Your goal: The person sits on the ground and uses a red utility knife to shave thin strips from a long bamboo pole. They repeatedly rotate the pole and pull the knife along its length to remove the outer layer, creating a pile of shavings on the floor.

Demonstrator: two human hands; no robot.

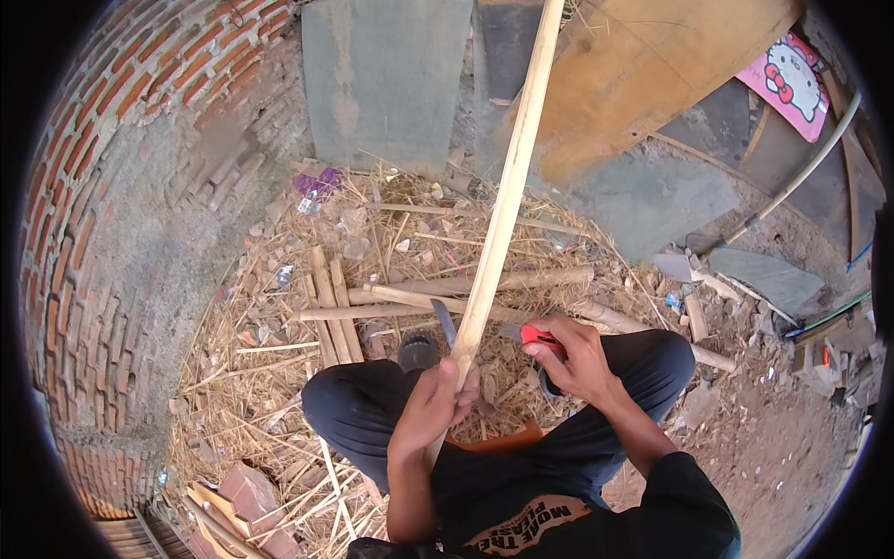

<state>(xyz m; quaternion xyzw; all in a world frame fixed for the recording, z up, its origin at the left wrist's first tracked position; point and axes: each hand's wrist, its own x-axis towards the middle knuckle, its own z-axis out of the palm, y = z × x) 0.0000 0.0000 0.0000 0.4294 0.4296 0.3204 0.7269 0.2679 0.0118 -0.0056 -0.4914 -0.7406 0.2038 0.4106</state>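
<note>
My left hand (pixel 434 405) is wrapped round the lower part of a long, pale split bamboo strip (pixel 507 205), which slants up and away past the top edge of the view. My right hand (pixel 577 359) grips a red-handled cutter knife (pixel 542 337). Its short grey blade points left toward the strip, apart from it. Between my knees, a dark metal blade (pixel 442 320) shows just left of the strip; its other end is hidden. Below the strip, part of an orange-brown piece (pixel 498 440) shows between my legs.
Bamboo pieces (pixel 335 307) and straw litter the ground ahead, with a thick bamboo length (pixel 549 277) lying across. A brick wall (pixel 84 279) rises at the left. Grey sheets (pixel 386 84) and a brown board (pixel 652 65) lean at the back. Rubble (pixel 824 363) lies at the right.
</note>
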